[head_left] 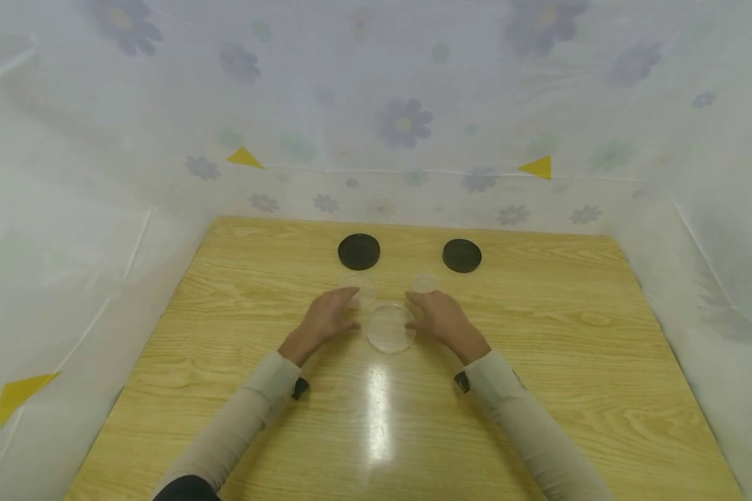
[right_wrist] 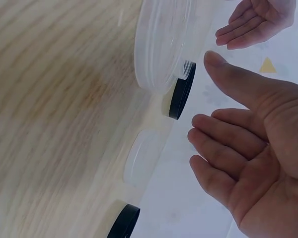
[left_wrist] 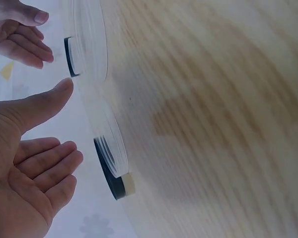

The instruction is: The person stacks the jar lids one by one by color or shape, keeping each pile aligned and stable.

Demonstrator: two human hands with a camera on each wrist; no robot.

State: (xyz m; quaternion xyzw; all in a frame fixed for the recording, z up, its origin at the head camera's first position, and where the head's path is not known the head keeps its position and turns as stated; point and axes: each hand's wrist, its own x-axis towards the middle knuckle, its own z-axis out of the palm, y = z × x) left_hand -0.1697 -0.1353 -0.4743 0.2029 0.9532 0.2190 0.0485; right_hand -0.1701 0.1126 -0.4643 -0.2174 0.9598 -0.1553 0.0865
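Note:
A clear round plastic container (head_left: 390,330) stands on the wooden table between the two hands. My left hand (head_left: 326,316) hovers to its left with thumb and fingers spread, near a second clear container (head_left: 365,284) partly hidden by the fingers. On the other side my right hand (head_left: 441,319) is held above the table beside the first container, with a smaller clear piece (head_left: 424,282) just beyond its fingers. Both wrist views show the palms holding nothing: left hand (left_wrist: 35,173), right hand (right_wrist: 258,158). The right wrist view shows the large container (right_wrist: 156,44) apart from the thumb.
Two black round lids, one left (head_left: 359,251) and one right (head_left: 461,255), lie towards the table's back edge. White sheeting with printed flowers (head_left: 404,123) surrounds the table (head_left: 576,390) on the back and sides. Yellow triangles (head_left: 537,167) are stuck on it.

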